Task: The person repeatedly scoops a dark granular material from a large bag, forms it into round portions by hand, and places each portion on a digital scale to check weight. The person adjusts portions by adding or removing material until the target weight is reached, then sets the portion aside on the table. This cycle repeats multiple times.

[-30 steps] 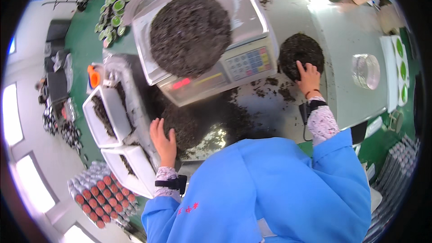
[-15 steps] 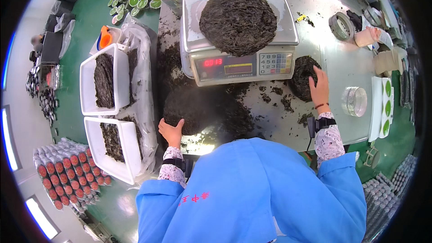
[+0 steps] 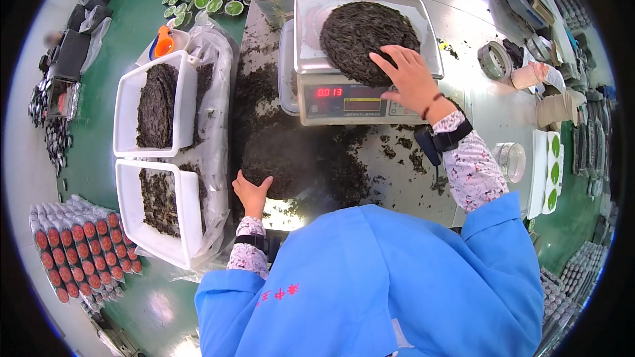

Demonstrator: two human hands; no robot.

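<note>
head view: dark round cake [image 3: 364, 33] lies on the scale [image 3: 316, 111], up-left of the right hand [image 3: 411, 82], which is nearer; its slight long axis runs upper left to lower right. right fingers spread wide, touching its lower-right edge (cannot tell if they grip). left hand [image 3: 251, 193] is well apart, thumb and fingers wide at the lower dark cake [image 3: 271, 158]. versus half a second earlier: right hand is now over the scale, no longer beside it; left hand keeps its place.

Green-topped tubs [image 3: 202, 0] and red-ended packages [image 3: 86, 250] lie grouped on the left.
</note>
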